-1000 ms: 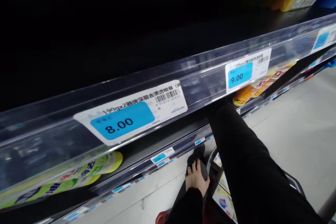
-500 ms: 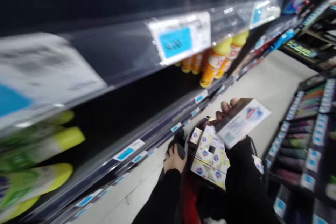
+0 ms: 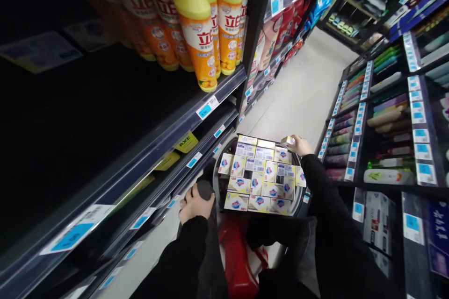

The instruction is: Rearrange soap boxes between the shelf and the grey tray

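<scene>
I'm looking down the aisle, and my left hand is wrapped around the dark cart handle, low and left of centre. My right hand sits at the far right corner of the basket, fingers closed on a small box that rests at the top row of the load. The basket, centre frame, is packed edge to edge with more of these white and yellow boxes, several rows deep, so by my reckoning nearly the whole load remains in the cart. To the left, the dark shelf beside the orange bottles is a long bare stretch with price tags along its lip. A red bag hangs under the basket. Shelves on the right hold tubes and bottles.
</scene>
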### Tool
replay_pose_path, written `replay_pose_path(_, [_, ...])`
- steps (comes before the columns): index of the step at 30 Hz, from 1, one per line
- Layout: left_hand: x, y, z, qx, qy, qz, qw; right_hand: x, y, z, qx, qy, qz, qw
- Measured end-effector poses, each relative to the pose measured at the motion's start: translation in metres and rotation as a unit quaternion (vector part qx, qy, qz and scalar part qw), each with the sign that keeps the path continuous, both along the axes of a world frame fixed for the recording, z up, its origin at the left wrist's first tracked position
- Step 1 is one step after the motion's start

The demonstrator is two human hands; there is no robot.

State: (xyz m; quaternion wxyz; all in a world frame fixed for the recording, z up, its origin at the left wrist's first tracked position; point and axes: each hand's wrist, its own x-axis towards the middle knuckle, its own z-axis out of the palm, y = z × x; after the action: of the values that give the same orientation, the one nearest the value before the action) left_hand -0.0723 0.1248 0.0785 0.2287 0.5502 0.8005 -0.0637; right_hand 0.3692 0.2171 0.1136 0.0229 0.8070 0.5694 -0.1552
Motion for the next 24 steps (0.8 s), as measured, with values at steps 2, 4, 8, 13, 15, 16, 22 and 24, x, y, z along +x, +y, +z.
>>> replay_pose_path(2, [0.0, 0.0, 0.001, 0.0, 0.003, -0.003, 1.0, 0.003, 0.002, -0.019, -0.02, 0.011, 0.005, 1.0])
replay_pose_path(4, [0.0, 0.001, 0.001, -0.003, 0.006, -0.004, 1.0, 0.005, 0.005, -0.035, -0.028, 0.024, 0.012, 0.999])
replay_pose_path(8, [0.0, 0.001, -0.002, -0.015, 0.014, -0.001, 1.0, 0.007, 0.009, -0.055, -0.038, 0.069, 0.009, 0.997])
replay_pose_path(13, [-0.001, 0.0, -0.005, -0.014, 0.02, 0.003, 1.0, 0.01, 0.007, -0.061, -0.033, 0.108, -0.019, 0.993])
replay_pose_path(15, [-0.001, -0.001, -0.005, -0.016, 0.022, 0.003, 1.0, 0.012, 0.006, -0.062, -0.026, 0.114, -0.039, 0.992])
replay_pose_path(16, [-0.001, -0.001, -0.005, -0.016, 0.023, 0.002, 1.0, 0.012, 0.005, -0.062, -0.022, 0.116, -0.05, 0.992])
replay_pose_path(22, [-0.001, 0.0, -0.008, -0.026, 0.018, -0.003, 1.0, 0.011, 0.005, -0.065, 0.003, 0.136, -0.119, 0.984])
replay_pose_path(24, [-0.002, 0.001, -0.008, -0.028, 0.015, -0.002, 1.0, 0.009, 0.003, -0.061, 0.021, 0.143, -0.144, 0.979])
